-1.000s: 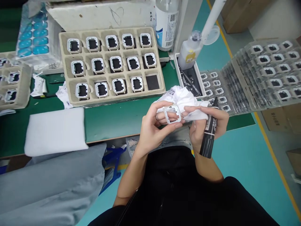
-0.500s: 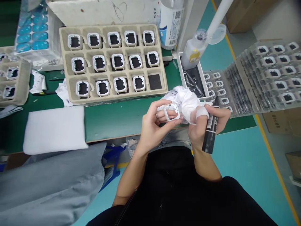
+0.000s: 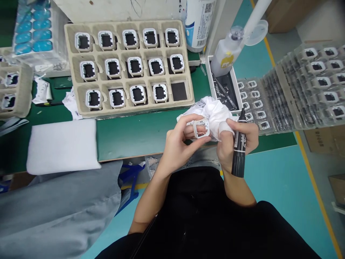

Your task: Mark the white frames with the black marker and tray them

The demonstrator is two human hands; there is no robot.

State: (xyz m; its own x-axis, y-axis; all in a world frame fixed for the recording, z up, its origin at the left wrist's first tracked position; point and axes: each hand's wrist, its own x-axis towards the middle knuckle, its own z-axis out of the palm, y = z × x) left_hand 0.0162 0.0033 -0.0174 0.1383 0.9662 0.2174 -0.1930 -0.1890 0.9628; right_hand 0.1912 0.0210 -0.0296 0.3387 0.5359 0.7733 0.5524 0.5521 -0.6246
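Observation:
My left hand (image 3: 179,144) pinches a small white square frame (image 3: 201,128) between thumb and fingers, just above the table's front edge. My right hand (image 3: 237,138) grips a black marker (image 3: 239,145) upright and also holds a crumpled white cloth (image 3: 212,113), with a cloth-wrapped finger pressed against the frame's right side. Behind the hands lies a beige pulp tray (image 3: 129,66) with white frames in its cells; its bottom-right cell (image 3: 179,91) shows only a black pad.
A white foam block (image 3: 61,145) lies at the left on the green table (image 3: 129,131). Clear blister trays of frames (image 3: 309,82) fan out at the right. A squeeze bottle (image 3: 225,57) stands in a small box, a large bottle (image 3: 198,23) behind. Grey fabric (image 3: 54,212) lies lower left.
The cloth-wrapped finger of my right hand has moved onto the frame's side, and both hands have shifted slightly up and toward the table. The marker now stands more upright.

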